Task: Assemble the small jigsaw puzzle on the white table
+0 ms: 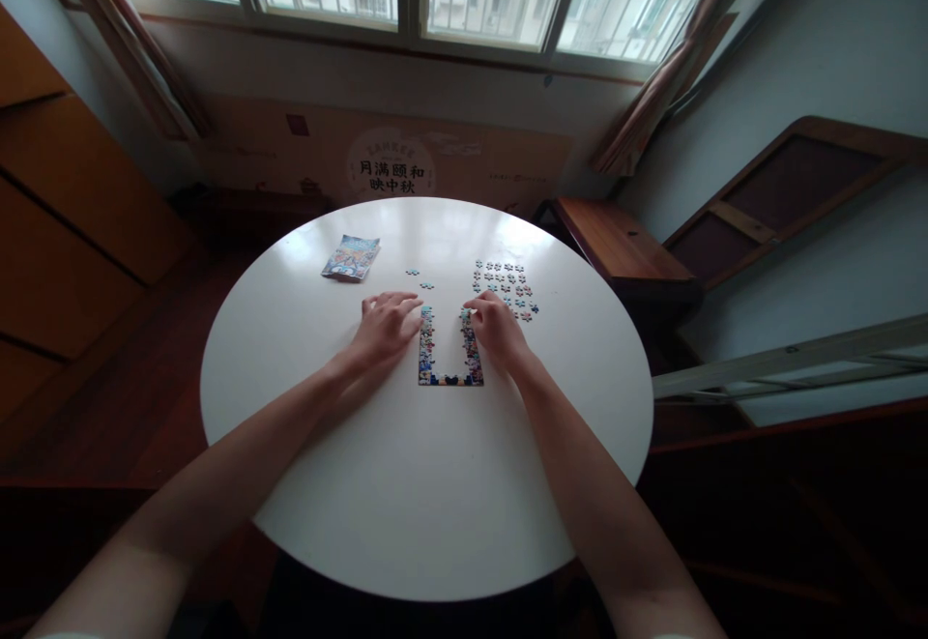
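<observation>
A U-shaped jigsaw puzzle border [426, 359] lies on the white round table, its open end facing away from me. My left hand [388, 320] rests at the top of its left side, fingers spread and bent, index finger and thumb by the edge pieces. Across the gap, my right hand [497, 325] has its fingers drawn together on a puzzle piece [465, 310] at the top of the right side. Whether that piece is joined to the border is too small to tell. Two loose pieces [427, 285] lie just beyond the gap.
Rows of loose puzzle pieces [500, 278] lie beyond my right hand, some partly hidden by it. A folded picture sheet [352, 258] sits at the far left of the table [406, 494]. A wooden bench [616, 238] stands behind the table at the right, below the windows.
</observation>
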{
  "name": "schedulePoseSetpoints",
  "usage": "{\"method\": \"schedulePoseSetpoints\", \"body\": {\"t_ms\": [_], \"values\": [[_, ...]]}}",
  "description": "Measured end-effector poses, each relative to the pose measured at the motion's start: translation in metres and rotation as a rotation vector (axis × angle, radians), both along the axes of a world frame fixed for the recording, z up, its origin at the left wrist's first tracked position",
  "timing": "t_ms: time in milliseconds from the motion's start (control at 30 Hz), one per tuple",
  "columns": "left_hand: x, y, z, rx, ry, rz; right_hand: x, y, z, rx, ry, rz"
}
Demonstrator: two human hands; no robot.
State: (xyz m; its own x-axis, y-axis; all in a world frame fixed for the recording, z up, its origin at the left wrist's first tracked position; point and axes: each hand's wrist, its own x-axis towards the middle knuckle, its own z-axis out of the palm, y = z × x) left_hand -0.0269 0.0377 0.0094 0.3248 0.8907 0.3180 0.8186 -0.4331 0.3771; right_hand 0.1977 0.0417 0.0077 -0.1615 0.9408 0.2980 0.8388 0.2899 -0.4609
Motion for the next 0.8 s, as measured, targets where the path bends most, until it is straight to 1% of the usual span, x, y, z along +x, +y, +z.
{"method": "schedulePoseSetpoints", "body": {"t_ms": [67, 167, 233, 300, 400, 467, 667, 800], "values": [[-0.018, 0.012, 0.009, -0.037, -0.063, 0.041, 0.000, 0.000, 0.001, 0.011, 0.007, -0.013], [-0.051, 0.029, 0.022, -0.212, -0.219, 0.106, 0.000, 0.001, 0.001, 0.021, 0.020, -0.025], [-0.068, 0.035, 0.029, -0.338, -0.213, 0.093, 0.000, 0.001, 0.000, 0.023, 0.024, -0.026], [-0.078, 0.035, 0.034, -0.428, -0.175, 0.041, 0.000, 0.002, -0.001, 0.028, 0.024, -0.027], [-0.081, 0.031, 0.036, -0.495, -0.116, 0.002, 0.000, 0.002, -0.002, 0.038, 0.025, -0.029], [-0.078, 0.028, 0.036, -0.505, -0.057, 0.030, 0.000, 0.002, -0.001, 0.040, 0.026, -0.030], [-0.069, 0.023, 0.037, -0.541, 0.110, 0.169, -0.001, 0.002, 0.000, 0.040, 0.035, -0.034], [-0.066, 0.020, 0.039, -0.565, 0.134, 0.167, -0.001, 0.002, 0.000, 0.043, 0.019, -0.042]]}}
